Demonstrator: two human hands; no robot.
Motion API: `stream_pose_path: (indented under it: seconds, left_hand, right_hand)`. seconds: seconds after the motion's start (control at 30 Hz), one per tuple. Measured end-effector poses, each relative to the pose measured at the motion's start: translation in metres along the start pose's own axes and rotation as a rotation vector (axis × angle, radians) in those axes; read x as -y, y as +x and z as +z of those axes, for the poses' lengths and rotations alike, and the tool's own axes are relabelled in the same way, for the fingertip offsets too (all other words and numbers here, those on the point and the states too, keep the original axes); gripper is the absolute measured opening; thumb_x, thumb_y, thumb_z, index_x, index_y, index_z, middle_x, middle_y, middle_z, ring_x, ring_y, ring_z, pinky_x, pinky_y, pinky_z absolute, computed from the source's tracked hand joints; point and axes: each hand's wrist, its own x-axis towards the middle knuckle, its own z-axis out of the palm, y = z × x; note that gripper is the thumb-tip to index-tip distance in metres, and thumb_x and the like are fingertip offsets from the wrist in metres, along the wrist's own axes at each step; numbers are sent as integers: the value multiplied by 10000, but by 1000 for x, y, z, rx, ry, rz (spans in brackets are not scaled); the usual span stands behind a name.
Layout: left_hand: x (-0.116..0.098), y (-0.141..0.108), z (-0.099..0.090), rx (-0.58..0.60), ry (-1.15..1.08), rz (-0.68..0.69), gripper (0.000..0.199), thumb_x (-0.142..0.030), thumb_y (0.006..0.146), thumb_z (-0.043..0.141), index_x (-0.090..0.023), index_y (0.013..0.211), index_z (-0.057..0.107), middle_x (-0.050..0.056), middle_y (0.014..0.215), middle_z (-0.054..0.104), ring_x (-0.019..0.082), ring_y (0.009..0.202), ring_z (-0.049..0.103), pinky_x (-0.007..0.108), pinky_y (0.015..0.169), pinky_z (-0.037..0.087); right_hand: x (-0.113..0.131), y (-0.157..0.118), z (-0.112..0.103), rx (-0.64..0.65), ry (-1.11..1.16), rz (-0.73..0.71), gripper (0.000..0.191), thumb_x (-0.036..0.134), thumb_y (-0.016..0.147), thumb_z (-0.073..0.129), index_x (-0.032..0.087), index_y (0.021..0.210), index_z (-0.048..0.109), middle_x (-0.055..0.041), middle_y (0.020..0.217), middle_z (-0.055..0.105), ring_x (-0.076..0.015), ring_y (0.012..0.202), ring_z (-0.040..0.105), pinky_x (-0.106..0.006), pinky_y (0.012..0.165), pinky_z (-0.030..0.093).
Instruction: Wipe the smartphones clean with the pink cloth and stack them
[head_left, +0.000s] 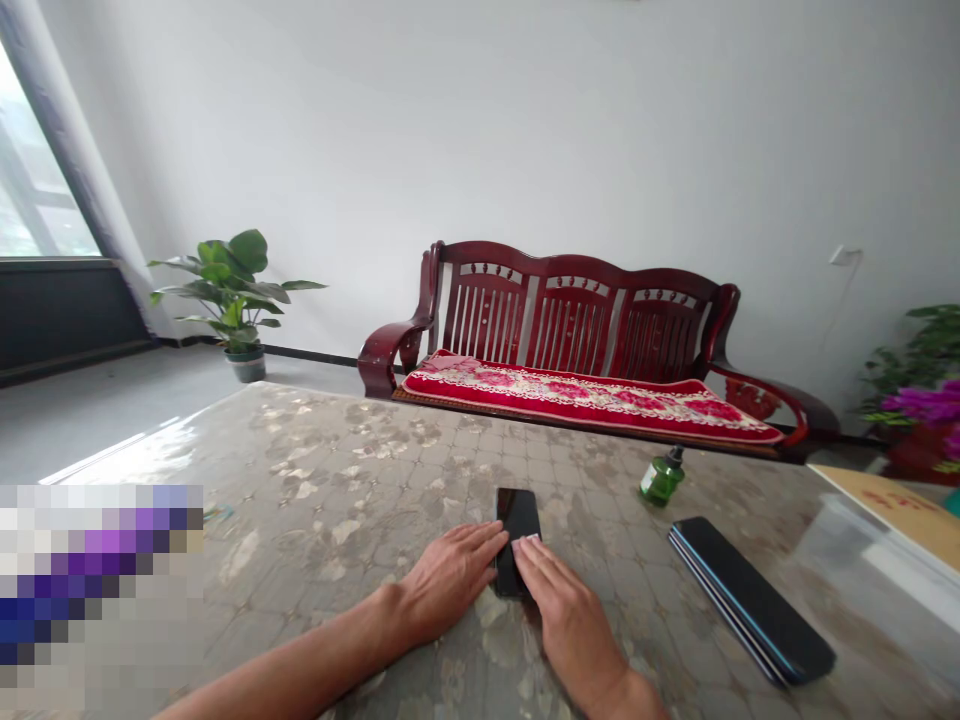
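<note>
1. The phone (516, 505) lies flat on the bench (360, 470), screen up, between the two hands; it is a slim, glossy black rectangle with rounded corners, its lower part partly covered by fingers.
2. The left hand (448, 575) has its fingertips on the phone's left edge; its grip is loose, fingers straight and uncurled.
3. The right hand (566, 600) rests its straight fingers on the glass. A small pale patch shows at the fingertips; I cannot tell whether this grip pinches anything.
4. The bench top is smooth and shiny, patterned with grey-brown flowers over a diamond lattice.
5. Beyond the right hand stands a small bottle (662, 480) of clear green plastic, with a dark pump top and a pale label.
6. Nearer, to the right, lies a long black case (750, 600), rounded at its corners, with layered edges.
7. Behind the bench, a sofa (574, 265) of polished reddish wood, with slatted back panels and curved arms, carries a red flowered cloth (525, 385).
</note>
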Motion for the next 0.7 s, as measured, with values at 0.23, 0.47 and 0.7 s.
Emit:
stream_pose_path:
  seconds: [0.23, 0.47, 0.7]
  left_hand:
    - [23, 31, -12, 108, 93, 176, 782, 56, 702, 490, -218, 1426, 380, 107, 1476, 452, 235, 1345, 435, 376, 1085, 387]
    - [33, 85, -14, 172, 222, 314, 786, -54, 698, 681, -338, 1383, 419, 86, 1530, 364, 302, 1353, 407, 440, 1061, 371]
    - [27, 98, -22, 280, 219, 259, 781, -163, 601, 753, -311, 1316, 476, 90, 1495, 413, 321, 1218, 538, 416, 958, 457]
  right_hand:
    - [4, 1, -2, 16, -3, 26, 651, -63, 774, 374, 158, 1368, 524, -80, 1375, 564, -182, 1282, 508, -325, 1060, 460]
    - [3, 2, -2, 26, 10, 29, 681, -76, 744, 397, 178, 1361, 534, -66, 1370, 566, -175, 1284, 506, -318, 1073, 446]
    - [2, 4, -3, 29, 52, 51, 657, -77, 759, 387, 166, 1350, 543, -75, 1356, 579, -182, 1269, 522, -342, 1069, 454]
